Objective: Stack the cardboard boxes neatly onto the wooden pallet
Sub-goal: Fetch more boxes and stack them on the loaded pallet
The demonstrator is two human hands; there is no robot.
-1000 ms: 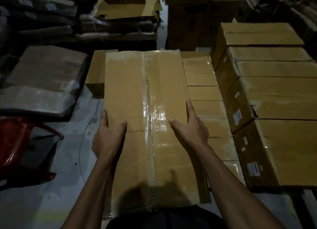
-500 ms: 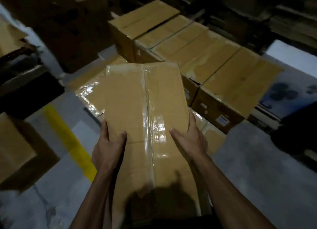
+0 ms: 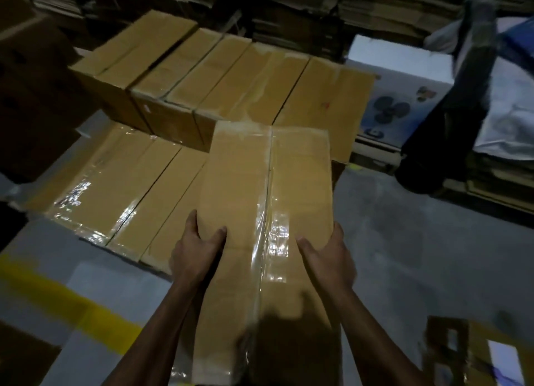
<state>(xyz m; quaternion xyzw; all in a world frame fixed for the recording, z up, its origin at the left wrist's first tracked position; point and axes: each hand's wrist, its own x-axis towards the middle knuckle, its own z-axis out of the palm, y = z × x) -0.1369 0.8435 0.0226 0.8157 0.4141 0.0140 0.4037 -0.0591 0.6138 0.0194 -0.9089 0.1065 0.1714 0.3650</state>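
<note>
box [image 3: 261, 212]: long, plain brown, shiny clear tape down the top seam, held above the low row [image 3: 115, 189] of stacked boxes
left hand [image 3: 195, 254]: gripping its left edge
right hand [image 3: 328, 258]: gripping its right edge

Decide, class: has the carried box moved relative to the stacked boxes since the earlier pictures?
Yes. The carried box, gripped by the left hand and right hand, has come nearer the stacked boxes and now overlaps the low row's right end.
</note>
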